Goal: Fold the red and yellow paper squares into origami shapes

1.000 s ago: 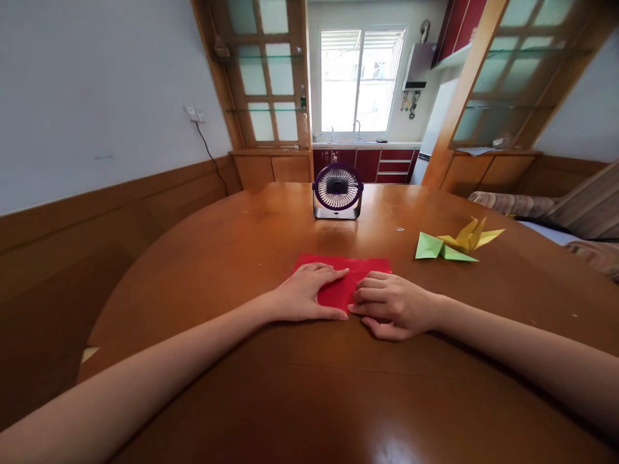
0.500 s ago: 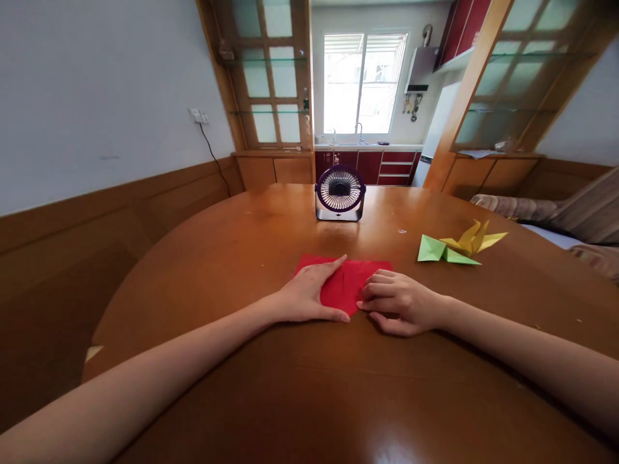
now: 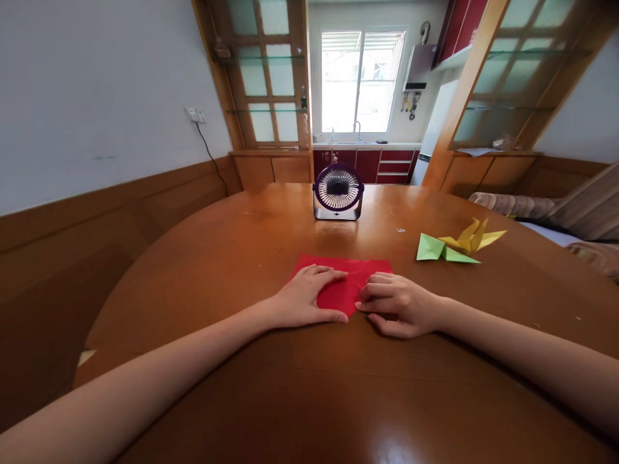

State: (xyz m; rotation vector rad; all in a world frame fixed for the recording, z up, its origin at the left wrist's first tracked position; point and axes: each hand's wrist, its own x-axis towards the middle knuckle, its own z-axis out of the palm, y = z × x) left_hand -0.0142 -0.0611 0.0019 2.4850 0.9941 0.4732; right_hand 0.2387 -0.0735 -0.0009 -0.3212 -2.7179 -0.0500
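Note:
A folded red paper (image 3: 349, 278) lies flat on the round wooden table (image 3: 217, 270) in front of me. My left hand (image 3: 302, 298) rests palm down on the paper's left part, fingers pointing right across it. My right hand (image 3: 396, 303) lies on the paper's right part, fingers curled, their tips pressing near the middle fold. The two hands almost touch at the paper's near corner. Neither hand lifts the paper.
A small purple desk fan (image 3: 337, 191) stands at the table's far side. A green folded paper (image 3: 438, 249) and a yellow folded paper figure (image 3: 471, 237) lie at the right. A sofa (image 3: 556, 212) is beyond the right edge, a wall with wooden panelling on the left.
My left hand's fingers stretched toward the paper's far edge half a second ago and have drawn back flat. My right hand has barely shifted. The paper stays in place.

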